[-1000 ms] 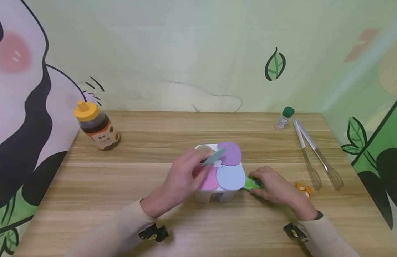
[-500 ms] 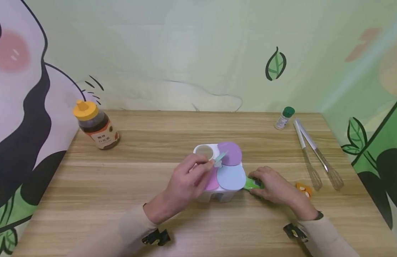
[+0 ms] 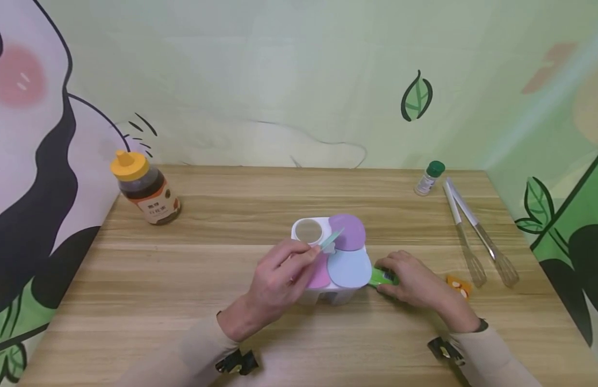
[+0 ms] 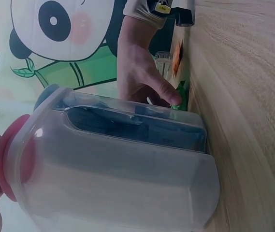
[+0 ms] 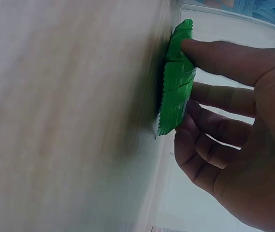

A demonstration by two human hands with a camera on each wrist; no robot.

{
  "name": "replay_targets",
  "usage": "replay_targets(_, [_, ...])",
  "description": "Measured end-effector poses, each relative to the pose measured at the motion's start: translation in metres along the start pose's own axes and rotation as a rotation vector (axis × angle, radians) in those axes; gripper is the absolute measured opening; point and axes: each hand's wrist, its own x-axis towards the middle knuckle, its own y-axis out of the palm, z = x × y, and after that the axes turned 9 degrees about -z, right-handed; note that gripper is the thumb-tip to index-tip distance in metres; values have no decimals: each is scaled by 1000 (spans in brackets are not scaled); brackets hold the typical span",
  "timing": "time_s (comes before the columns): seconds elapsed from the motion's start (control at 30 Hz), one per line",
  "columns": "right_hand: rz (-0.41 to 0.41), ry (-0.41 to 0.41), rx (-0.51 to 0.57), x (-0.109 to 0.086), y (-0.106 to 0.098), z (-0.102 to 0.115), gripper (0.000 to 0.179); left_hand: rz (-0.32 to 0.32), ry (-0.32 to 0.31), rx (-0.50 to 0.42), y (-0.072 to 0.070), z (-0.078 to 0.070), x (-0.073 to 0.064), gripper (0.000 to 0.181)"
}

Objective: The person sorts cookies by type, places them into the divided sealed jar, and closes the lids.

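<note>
A translucent white container (image 3: 344,296) with several compartments stands mid-table. Purple (image 3: 348,231), light blue (image 3: 349,267) and pink (image 3: 320,274) lids lie flat on top. My left hand (image 3: 279,279) pinches the edge of a pale teal lid (image 3: 332,238), which stands tilted up near the container's centre. The back-left compartment (image 3: 309,231) is uncovered. On the container's right, my right hand (image 3: 415,282) holds a small green packet (image 5: 178,82) by its edges between thumb and fingers, close to the tabletop. The left wrist view mostly shows the container's side (image 4: 123,179).
A honey bottle (image 3: 151,201) with a yellow cap stands at the back left. At the back right is a small green-capped shaker (image 3: 429,180). Metal tongs (image 3: 477,231) with whisk-like ends lie to its right. An orange packet (image 3: 458,286) lies beyond my right hand.
The teal lid has swung further back and now stands more edge-on. My left hand has shifted slightly with it, revealing the back-left compartment. The right hand stays with the green packet.
</note>
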Motion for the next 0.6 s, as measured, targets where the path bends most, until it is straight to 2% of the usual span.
replay_targets(0.33, [-27,-28,-4,0,2,0,34,8,-7,10,0,2,-1,8])
replay_targets(0.6, [-28,-22,-13,0,-1,-1,36,30,-31,6,-1,4,-1,15])
